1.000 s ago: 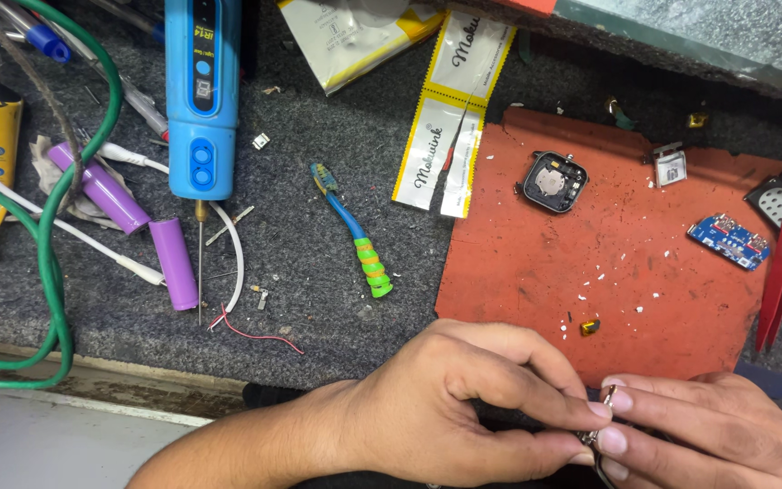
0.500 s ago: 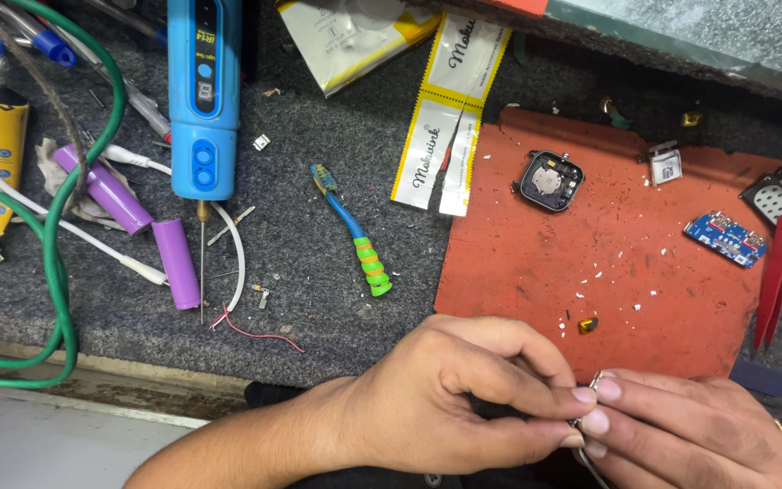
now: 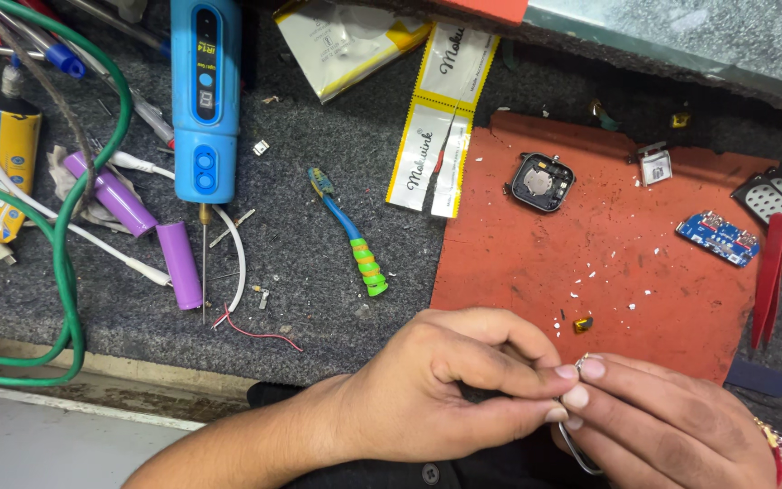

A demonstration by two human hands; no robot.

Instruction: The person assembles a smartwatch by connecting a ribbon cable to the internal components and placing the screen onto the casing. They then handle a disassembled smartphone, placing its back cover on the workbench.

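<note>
**Both hands pinching small metal part**

Left hand (image 3: 445, 389) and right hand (image 3: 672, 426) have drawn closer; fingers (image 3: 567, 371) closed tip to tip on a tiny silvery metal piece (image 3: 581, 361), now clear of the lower edge of the orange-red rubber mat (image 3: 608, 263). Grip looks tighter. Thin wire loop (image 3: 576, 453) hangs below.

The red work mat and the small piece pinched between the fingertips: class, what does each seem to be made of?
The red mat: probably rubber or silicone, matte, scuffed, with torn edges. The small piece between left hand and right hand: apparently metal, since it glints silver; too small to be sure.
</note>
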